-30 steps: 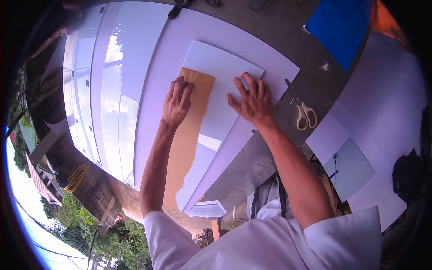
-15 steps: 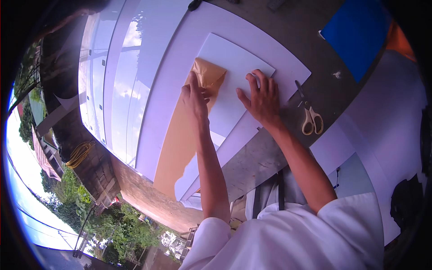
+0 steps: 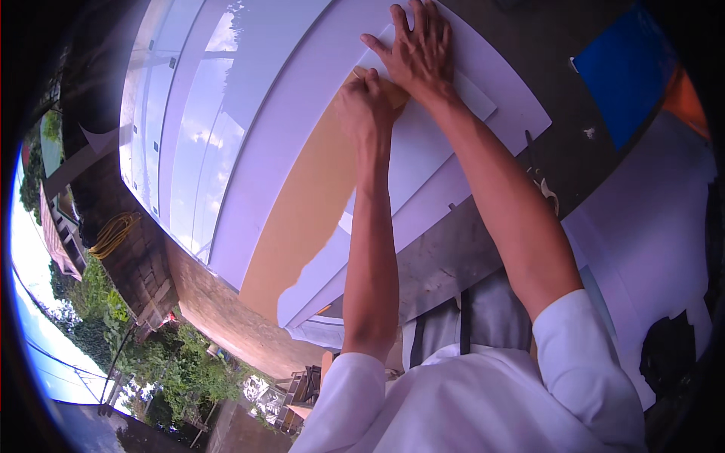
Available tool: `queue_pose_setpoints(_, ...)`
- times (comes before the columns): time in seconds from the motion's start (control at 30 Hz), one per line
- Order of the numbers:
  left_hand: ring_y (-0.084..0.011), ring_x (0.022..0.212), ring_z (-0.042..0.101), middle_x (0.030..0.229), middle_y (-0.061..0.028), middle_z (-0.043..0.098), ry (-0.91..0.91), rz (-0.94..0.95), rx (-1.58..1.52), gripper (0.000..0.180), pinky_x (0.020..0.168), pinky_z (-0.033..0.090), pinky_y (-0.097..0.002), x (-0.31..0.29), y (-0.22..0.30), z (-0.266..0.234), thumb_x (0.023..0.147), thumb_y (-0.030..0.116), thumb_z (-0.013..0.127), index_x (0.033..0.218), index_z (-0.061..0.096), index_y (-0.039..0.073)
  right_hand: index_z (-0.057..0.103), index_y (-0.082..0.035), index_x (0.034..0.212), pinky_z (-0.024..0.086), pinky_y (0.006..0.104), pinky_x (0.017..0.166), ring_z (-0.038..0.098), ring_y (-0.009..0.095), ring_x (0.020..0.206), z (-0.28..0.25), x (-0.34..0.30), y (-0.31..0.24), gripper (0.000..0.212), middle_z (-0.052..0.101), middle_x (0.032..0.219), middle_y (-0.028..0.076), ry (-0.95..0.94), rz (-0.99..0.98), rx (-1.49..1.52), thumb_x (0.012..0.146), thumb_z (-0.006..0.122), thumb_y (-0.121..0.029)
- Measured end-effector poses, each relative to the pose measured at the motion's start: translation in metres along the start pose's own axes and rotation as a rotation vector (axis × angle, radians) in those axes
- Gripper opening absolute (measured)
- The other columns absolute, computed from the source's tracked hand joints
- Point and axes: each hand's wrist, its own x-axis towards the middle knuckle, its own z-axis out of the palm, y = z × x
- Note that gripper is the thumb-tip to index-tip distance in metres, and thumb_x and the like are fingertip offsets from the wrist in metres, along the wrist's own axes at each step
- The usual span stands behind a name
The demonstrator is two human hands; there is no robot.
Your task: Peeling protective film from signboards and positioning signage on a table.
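Two hands [image 3: 366, 109] [image 3: 420, 60], left tight on brown paper [image 3: 310, 204], right over white panel [image 3: 417, 147]

a long, tan sheet of thin material [image 3: 302, 211] ran aslant from lower left to upper right, flat and smooth along most of its length, its left edge fairly straight and its right edge ragged and wavy, as if torn. its far end was darker and bunched, and partly hidden. the sheet covered the left side of a smooth white panel [image 3: 419, 158], whose right side lay bare. the panel lay flat at the same slant on a larger lavender-white panel [image 3: 291, 136].
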Motion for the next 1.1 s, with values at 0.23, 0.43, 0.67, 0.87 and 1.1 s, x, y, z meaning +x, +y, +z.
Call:
queue_pose_setpoints(0.23, -0.0239, 0.051, 0.053, 0.058, -0.0193, 0.054, -0.107, -0.042, -0.164, 0.043, 0.054, 0.041, -0.0414, -0.027, -0.043, -0.054, 0.097, 0.03, 0.056, 0.079, 0.065, -0.008, 0.047, -0.001, 0.137, 0.029, 0.0501, 0.111, 0.036, 0.04, 0.135, -0.005, 0.001, -0.002, 0.065, 0.042, 0.142, 0.024, -0.17, 0.102, -0.036, 0.093, 0.056, -0.047)
queue_pose_setpoints(0.43, -0.0065, 0.055, 0.038, 0.057, 0.0022, 0.046, -0.229, -0.153, -0.301, 0.043, 0.051, 0.032, -0.0299, -0.054, -0.132, -0.136, 0.099, 0.034, 0.058, 0.082, 0.066, -0.006, 0.049, -0.002, 0.133, 0.034, 0.0494, 0.107, 0.041, 0.039, 0.13, -0.015, 0.006, -0.01, 0.062, 0.045, 0.137, 0.022, -0.155, 0.076, -0.062, 0.09, 0.061, -0.044)
queue_pose_setpoints(0.67, -0.0014, 0.056, 0.036, 0.06, 0.0071, 0.048, -0.231, -0.294, -0.35, 0.042, 0.048, 0.027, -0.0243, -0.092, -0.238, -0.239, 0.098, 0.033, 0.061, 0.073, 0.065, -0.001, 0.046, -0.004, 0.135, 0.034, 0.0487, 0.107, 0.042, 0.037, 0.128, -0.01, 0.005, -0.013, 0.06, 0.045, 0.137, 0.021, -0.181, 0.081, -0.118, 0.091, 0.061, -0.044)
queue_pose_setpoints(0.87, -0.0023, 0.059, 0.042, 0.066, 0.006, 0.054, -0.243, -0.403, -0.432, 0.038, 0.053, 0.033, -0.0232, -0.126, -0.342, -0.325, 0.098, 0.031, 0.062, 0.074, 0.065, 0.002, 0.046, -0.007, 0.134, 0.034, 0.0478, 0.106, 0.042, 0.036, 0.128, -0.012, 0.008, -0.012, 0.057, 0.046, 0.135, 0.019, -0.222, 0.076, -0.135, 0.092, 0.06, -0.042)
queue_pose_setpoints(1.1, -0.0039, 0.068, 0.048, 0.075, 0.003, 0.057, 0.033, -0.326, -0.459, 0.024, 0.058, 0.041, -0.0222, -0.137, -0.323, -0.308, 0.092, 0.021, 0.07, 0.086, 0.059, 0.001, 0.046, -0.007, 0.133, 0.034, 0.0477, 0.105, 0.041, 0.036, 0.129, -0.009, 0.005, -0.013, 0.054, 0.044, 0.137, 0.018, -0.229, 0.082, -0.141, 0.094, 0.058, -0.042)
